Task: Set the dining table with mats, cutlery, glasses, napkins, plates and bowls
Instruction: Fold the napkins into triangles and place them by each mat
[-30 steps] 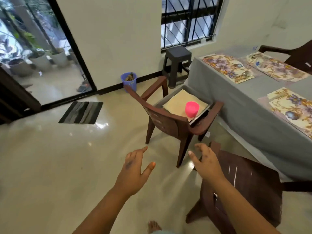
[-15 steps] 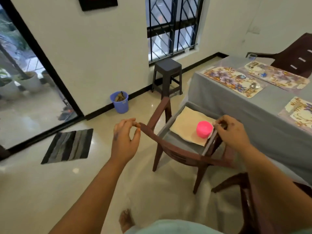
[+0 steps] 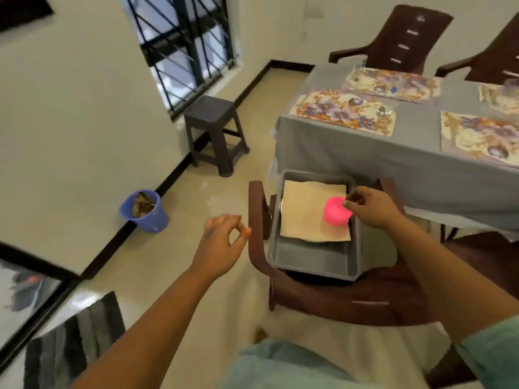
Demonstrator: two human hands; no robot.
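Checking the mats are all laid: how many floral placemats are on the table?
4 floral placemats on the grey-clothed table: near left, far left, near right, far right, partly cropped.

A dark grey plastic stool [image 3: 214, 119] stands under the barred window [image 3: 184, 46] against the cream wall. A blue plastic bucket [image 3: 145, 210] holding brown scraps sits on the glossy beige floor by the black skirting. A grey-and-black striped doormat [image 3: 75, 339] lies near the glass door at lower left. Two brown plastic armchairs [image 3: 404, 40] stand beyond the table.
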